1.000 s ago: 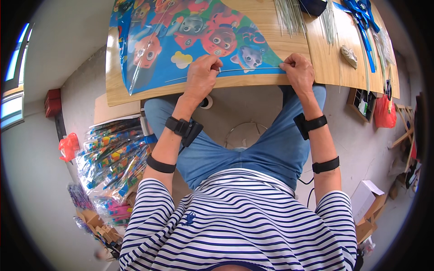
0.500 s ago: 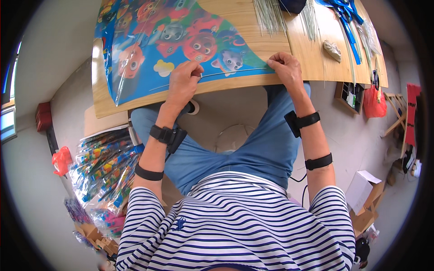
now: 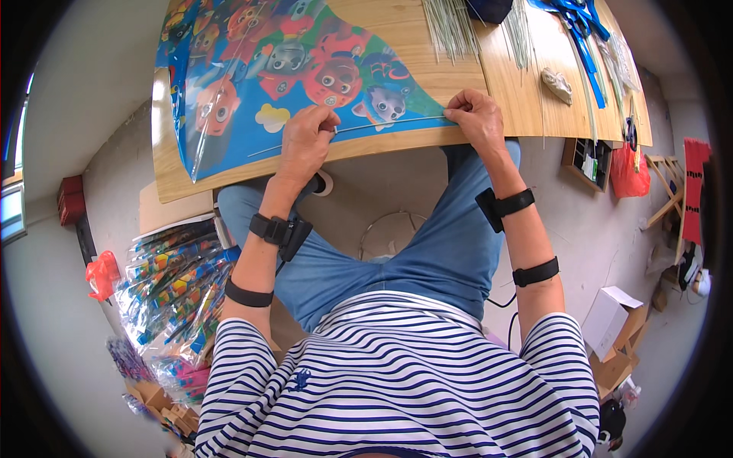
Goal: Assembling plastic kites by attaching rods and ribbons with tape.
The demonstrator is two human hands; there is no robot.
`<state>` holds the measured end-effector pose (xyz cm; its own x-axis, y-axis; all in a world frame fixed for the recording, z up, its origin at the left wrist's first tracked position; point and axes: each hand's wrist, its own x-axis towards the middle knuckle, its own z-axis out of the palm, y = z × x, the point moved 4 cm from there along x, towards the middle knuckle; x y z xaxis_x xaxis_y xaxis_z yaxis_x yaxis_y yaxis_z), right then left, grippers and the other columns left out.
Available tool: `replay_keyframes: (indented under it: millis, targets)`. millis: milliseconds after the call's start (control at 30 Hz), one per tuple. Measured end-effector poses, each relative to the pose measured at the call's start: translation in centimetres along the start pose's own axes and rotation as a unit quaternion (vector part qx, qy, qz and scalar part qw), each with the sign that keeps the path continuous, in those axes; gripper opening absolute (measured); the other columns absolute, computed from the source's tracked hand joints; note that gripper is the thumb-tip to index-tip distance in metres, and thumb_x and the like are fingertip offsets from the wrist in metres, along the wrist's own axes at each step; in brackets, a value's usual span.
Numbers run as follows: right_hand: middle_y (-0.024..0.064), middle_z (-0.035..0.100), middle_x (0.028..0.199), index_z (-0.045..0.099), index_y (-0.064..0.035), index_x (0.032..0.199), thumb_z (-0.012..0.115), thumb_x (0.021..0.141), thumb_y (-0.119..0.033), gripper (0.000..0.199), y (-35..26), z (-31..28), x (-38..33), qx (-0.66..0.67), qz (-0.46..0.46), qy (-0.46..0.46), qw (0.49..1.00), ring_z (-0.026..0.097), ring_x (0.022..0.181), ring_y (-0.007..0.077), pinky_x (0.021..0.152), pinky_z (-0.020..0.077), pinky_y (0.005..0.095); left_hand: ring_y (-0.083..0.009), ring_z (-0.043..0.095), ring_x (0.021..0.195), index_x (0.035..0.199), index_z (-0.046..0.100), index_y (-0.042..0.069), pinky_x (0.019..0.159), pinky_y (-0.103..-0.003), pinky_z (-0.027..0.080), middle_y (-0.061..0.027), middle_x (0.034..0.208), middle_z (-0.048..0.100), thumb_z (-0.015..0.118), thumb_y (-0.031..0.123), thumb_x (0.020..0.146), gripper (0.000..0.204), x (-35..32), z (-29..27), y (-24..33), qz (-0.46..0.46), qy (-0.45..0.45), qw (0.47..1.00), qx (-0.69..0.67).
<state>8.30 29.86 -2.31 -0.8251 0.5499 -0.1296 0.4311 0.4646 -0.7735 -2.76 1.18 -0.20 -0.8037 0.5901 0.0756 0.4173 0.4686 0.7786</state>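
Note:
A thin pale rod (image 3: 389, 124) lies along the near edge of a glossy blue sheet printed with cartoon animals (image 3: 263, 143). My left hand (image 3: 307, 143) is closed, thumb and forefinger pinching around the rod, and a small pale bit shows at the fingertips. The rod's left part runs out beyond this hand over the blue. At the sheet's right corner my right hand (image 3: 476, 122) pinches the rod's right end between thumb and fingers. Whether either hand also grips the sheet's edge cannot be made out.
On the wooden table (image 3: 527, 114) lie bundles of pale rods (image 3: 452, 30), blue straps (image 3: 584, 46), a small whitish bundle (image 3: 557, 85) and scissors (image 3: 631, 131). Packed colourful sheets (image 3: 175, 275) are piled at the lower left. A red bag (image 3: 629, 172) hangs at the right.
My right hand has shifted slightly left and nearer, with its fingertips still at the rod's end. The left hand keeps almost the same place. The whole view has drifted a little.

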Motion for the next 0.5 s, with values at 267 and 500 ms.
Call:
replay_keyframes:
  millis: [267, 500]
  targets:
    - [0.0041, 0.069, 0.072, 0.071, -0.0076, 0.079, 0.076, 0.068, -0.014, 0.013, 0.27, 0.19, 0.14, -0.014, 0.011, -0.009, 1.0, 0.064, 0.069, 0.0167, 0.066, 0.0495, 0.0317, -0.0174, 0.063, 0.076, 0.09, 0.062, -0.002, 0.071, -0.029, 0.051, -0.0092, 0.083, 0.062, 0.061, -0.009, 0.075, 0.017, 0.04, -0.09, -0.03, -0.001, -0.006, 1.0, 0.001]
    - [0.0043, 0.067, 0.071, 0.07, -0.0049, 0.08, 0.075, 0.068, -0.01, 0.013, 0.31, -0.38, -0.1, 0.008, -0.005, 0.0, 1.0, 0.063, 0.067, 0.0139, 0.064, 0.0488, 0.0284, -0.0191, 0.063, 0.076, 0.089, 0.062, -0.001, 0.069, -0.03, 0.05, -0.0097, 0.081, 0.062, 0.06, -0.009, 0.075, 0.016, 0.18, 0.06, 0.34, 0.015, 0.003, 1.0, -0.013]
